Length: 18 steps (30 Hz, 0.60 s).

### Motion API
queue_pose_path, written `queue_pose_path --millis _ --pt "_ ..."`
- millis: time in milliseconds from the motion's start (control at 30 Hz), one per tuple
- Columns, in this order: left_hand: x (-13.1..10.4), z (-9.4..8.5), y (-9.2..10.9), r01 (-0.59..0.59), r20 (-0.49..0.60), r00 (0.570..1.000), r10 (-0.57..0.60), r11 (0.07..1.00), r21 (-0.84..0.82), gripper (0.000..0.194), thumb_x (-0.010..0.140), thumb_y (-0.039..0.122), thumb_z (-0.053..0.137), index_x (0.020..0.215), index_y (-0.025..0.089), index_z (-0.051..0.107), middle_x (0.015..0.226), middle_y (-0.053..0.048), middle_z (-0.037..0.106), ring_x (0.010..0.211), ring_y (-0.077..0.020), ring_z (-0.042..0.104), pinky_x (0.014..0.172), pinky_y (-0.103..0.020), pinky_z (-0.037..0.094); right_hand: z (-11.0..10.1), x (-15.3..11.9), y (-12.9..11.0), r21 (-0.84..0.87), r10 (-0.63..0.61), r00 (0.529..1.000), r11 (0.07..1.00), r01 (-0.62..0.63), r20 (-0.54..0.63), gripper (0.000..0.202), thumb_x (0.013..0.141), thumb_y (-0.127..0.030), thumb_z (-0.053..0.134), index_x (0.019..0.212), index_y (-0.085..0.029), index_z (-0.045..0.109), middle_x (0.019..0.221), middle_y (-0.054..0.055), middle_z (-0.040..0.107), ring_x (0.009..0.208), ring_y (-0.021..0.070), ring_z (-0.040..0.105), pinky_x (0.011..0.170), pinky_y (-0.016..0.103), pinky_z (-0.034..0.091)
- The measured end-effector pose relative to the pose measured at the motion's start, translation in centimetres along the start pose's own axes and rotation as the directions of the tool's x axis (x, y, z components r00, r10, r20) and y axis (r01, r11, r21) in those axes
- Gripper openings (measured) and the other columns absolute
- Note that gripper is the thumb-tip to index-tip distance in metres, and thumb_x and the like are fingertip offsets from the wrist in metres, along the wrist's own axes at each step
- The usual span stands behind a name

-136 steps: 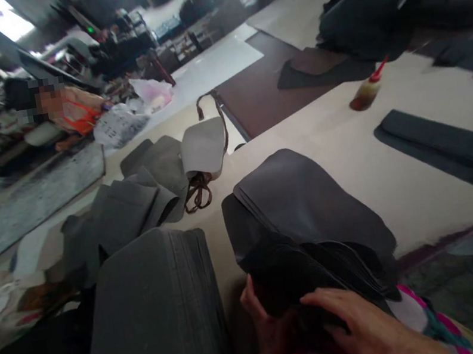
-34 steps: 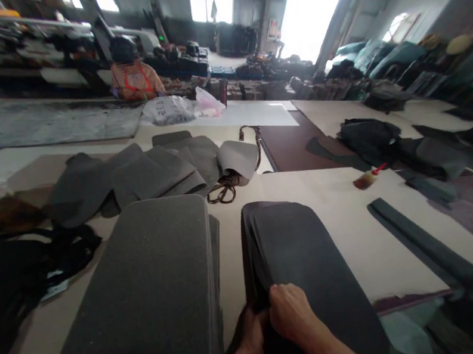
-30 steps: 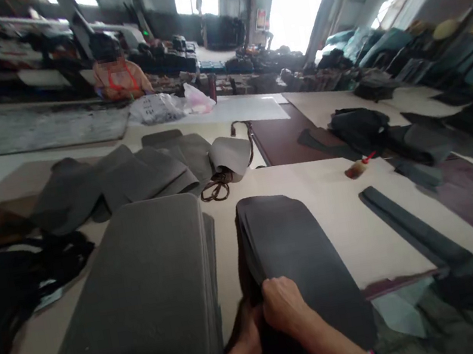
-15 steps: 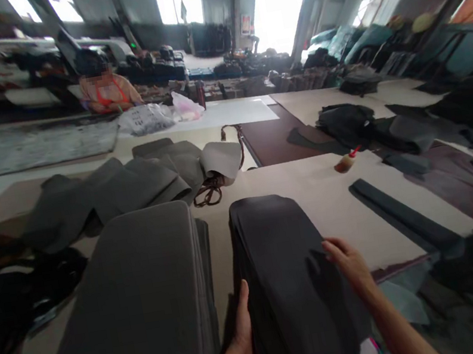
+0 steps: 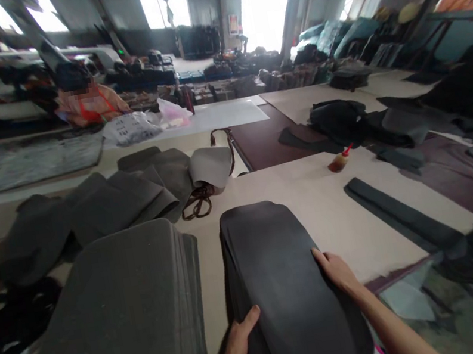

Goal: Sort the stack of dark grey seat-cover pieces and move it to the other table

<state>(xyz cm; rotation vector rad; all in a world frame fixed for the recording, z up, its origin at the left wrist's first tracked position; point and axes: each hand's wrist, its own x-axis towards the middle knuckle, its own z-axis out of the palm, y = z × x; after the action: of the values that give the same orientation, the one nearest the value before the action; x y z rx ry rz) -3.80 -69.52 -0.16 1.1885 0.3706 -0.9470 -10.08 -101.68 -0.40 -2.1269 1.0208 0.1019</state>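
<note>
A narrow stack of dark grey fabric panels [image 5: 281, 278] with rounded corners lies in front of me, its layers showing along the left side. My left hand [image 5: 240, 345] grips its left edge, thumb over the top and fingers hidden down the side. At the right edge, my right hand [image 5: 336, 269] is closed on the rim of the upper panel, its fingertips partly out of sight. Left of this stands a wider stack of dark grey panels [image 5: 120, 323], touched by neither hand.
Loose grey pieces [image 5: 117, 200] and a brown cord [image 5: 198, 203] lie beyond the stacks. On the right are a red-tipped glue bottle [image 5: 339, 161], a long dark strip [image 5: 399, 213] and a heap of black material [image 5: 338, 120]. Another person [image 5: 90, 101] sits across the table.
My left thumb has moved up onto the top of the narrow stack. My right hand has closed on the right edge, and its shadow there is gone. The view has shifted slightly right.
</note>
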Motion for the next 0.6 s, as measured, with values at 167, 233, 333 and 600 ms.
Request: queue_pose_path --millis 167,233,333,600 --pt "1.9 -0.5 -1.2 0.004 0.041 0.999 -0.005 0.999 0.033 0.054 0.059 0.038 0.087 0.101 0.008 0.072 0.1 -0.017 0.075 0.096 -0.0376 0.071 0.087 -0.046 0.058 -0.7 0.1 -0.4 0.005 0.144 0.987 0.989 -0.145 0.066 0.085 0.081 -0.079 0.032 0.101 -0.005 0.067 0.101 0.024 0.07 0.1 0.0348 0.066 0.091 0.045 0.046" --pt "2.2 -0.6 -1.5 -0.014 0.018 1.0 0.014 1.0 0.017 0.056 0.057 0.036 0.088 0.102 0.008 0.072 0.101 -0.017 0.074 0.096 -0.0373 0.071 0.086 -0.045 0.058 -1.2 0.1 -0.6 0.059 0.148 0.975 0.985 -0.159 0.164 0.084 0.08 -0.08 0.035 0.098 -0.006 0.069 0.1 0.021 0.072 0.101 0.0332 0.067 0.093 0.044 0.046" --pt "2.4 -0.9 -1.5 -0.046 -0.017 0.999 0.046 0.999 0.01 0.053 0.055 0.034 0.09 0.098 0.009 0.072 0.1 -0.016 0.075 0.098 -0.0371 0.07 0.087 -0.044 0.058 -1.8 -0.3 -0.9 0.178 0.078 0.941 0.974 -0.143 0.329 0.075 0.083 -0.075 0.038 0.099 -0.01 0.071 0.103 0.014 0.074 0.101 0.0278 0.068 0.092 0.038 0.05" --pt "1.5 -0.6 -1.0 -0.017 -0.017 1.0 0.016 0.998 -0.062 0.059 0.055 0.033 0.088 0.105 0.008 0.069 0.096 -0.017 0.075 0.091 -0.0371 0.072 0.083 -0.046 0.059 -1.0 -2.6 0.5 0.664 -0.09 0.809 0.629 -0.406 0.58 0.078 0.071 -0.049 0.071 0.138 -0.018 0.045 0.113 0.014 0.072 0.092 0.0308 0.072 0.082 0.043 0.058"
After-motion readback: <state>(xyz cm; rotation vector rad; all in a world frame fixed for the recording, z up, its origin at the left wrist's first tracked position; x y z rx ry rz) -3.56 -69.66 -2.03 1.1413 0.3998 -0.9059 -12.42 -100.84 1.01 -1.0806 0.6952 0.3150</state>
